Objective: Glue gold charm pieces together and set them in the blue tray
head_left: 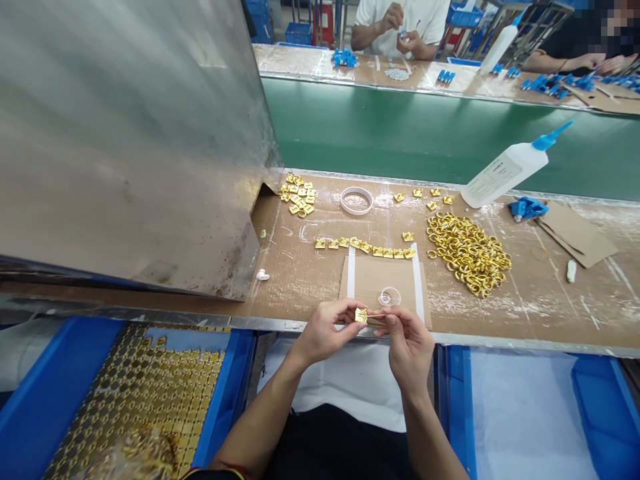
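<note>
Between its thumb and fingers, my left hand [333, 330] pinches a small square gold piece [361, 315] near the table's front edge. My right hand [409, 343] is closed on a thin stick [376, 315], whose left end reaches the gold piece. Just behind the hands, a small clear round dish [389, 297] sits on a taped cardboard sheet [385, 273]. A row of gold pieces [377, 252] runs along the back of that sheet. Gold rings [467, 253] lie heaped to the right, and more gold pieces [299, 195] are grouped at the back left.
A large metal panel [130, 147] stands at the left. A white tape roll [357, 200], a tilted bottle [505, 175] and blue clips [527, 209] are on the table. Blue trays [235, 380] flank my lap. Two people sit beyond the green belt [400, 127].
</note>
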`<state>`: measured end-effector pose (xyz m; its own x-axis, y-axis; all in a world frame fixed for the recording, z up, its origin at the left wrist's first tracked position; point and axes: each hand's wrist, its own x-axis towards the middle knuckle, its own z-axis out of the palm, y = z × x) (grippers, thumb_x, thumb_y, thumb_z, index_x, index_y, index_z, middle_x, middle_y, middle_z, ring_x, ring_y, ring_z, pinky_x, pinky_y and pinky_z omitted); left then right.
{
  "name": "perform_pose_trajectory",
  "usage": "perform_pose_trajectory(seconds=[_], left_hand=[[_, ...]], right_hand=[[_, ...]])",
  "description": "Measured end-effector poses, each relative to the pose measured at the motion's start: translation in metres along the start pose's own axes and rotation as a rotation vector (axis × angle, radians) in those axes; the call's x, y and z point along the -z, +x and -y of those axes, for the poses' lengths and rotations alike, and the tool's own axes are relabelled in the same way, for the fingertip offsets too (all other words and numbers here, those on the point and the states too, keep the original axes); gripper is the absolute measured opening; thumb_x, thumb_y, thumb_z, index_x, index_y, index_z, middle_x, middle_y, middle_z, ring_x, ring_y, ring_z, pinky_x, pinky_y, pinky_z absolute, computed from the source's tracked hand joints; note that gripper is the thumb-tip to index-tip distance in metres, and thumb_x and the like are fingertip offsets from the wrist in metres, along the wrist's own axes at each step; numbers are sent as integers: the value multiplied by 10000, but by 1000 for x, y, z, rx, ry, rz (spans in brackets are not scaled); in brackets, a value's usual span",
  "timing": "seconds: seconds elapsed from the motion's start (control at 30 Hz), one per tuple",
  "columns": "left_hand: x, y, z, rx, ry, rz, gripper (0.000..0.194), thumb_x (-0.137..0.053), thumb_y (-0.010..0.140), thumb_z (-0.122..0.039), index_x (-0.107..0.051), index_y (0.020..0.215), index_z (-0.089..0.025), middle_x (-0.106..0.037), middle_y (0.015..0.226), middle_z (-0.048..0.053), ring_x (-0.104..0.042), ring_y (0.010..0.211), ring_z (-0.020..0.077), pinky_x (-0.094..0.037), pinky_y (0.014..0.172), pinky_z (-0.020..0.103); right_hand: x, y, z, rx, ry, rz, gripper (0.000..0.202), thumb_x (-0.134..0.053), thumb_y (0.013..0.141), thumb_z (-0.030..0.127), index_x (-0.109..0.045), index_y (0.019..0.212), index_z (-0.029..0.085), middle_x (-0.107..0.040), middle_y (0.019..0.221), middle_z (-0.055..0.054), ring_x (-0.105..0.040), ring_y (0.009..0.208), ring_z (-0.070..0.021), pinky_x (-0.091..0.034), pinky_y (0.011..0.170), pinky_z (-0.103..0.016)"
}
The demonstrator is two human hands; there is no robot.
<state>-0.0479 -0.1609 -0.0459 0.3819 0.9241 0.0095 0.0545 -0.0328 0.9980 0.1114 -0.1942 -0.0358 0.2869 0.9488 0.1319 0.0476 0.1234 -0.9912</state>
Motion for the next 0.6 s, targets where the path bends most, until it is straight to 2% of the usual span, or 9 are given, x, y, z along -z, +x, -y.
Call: perform_pose_trajectory(seconds=[0.6], left_hand=[[1, -1, 1, 0, 24, 4, 218, -647, 856, -267, -697, 1020, -133, -675, 754, 39, -633, 682, 152, -527, 656, 250]], right_hand=[[-1, 1, 0, 17, -29, -10, 198, -698, 918, 386, -761, 851, 212, -803, 781, -36, -665, 470, -137, -607, 473, -256]])
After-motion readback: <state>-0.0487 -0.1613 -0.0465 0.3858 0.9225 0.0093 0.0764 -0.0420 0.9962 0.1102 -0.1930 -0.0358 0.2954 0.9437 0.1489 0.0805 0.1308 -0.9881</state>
